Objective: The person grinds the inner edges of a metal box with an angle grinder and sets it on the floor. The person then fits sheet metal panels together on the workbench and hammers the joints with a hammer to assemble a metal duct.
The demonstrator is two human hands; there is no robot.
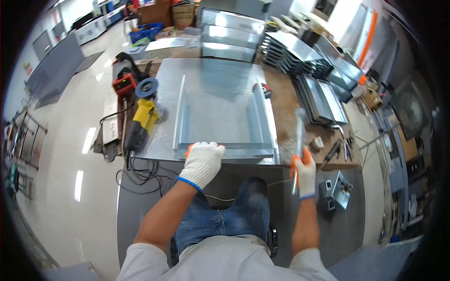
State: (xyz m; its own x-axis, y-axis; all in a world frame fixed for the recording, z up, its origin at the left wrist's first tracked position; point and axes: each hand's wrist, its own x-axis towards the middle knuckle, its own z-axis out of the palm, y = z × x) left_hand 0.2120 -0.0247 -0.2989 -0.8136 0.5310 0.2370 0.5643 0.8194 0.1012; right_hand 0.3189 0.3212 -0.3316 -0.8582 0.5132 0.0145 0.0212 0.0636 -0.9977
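So the metal tray (220,112) sits in the middle of the frame, folded walls up, on a flat metal sheet (165,140) over the bench. Left hand (201,164) is at its near edge, lower centre, fingers curled over the lip and looking closed on it. Right hand (305,173), lower right of centre, is wrapped round a long pale bar-like tool (299,136) held upright; its top end is blurred, so I can't swear it's a hammer. My worry: if that tool swings toward the near lip, those left knuckles are right there, and a glance off the edge could catch them or dent a wall. One hand on one edge also seems thin support, so a sideways knock could skid the tray across slick metal. The tape measure (266,91) just beside the right wall could get bumped too. And the yellow grinder (144,117) on the left has cables (145,175) looped below it near the person's legs, so a snagged foot might drag it off.
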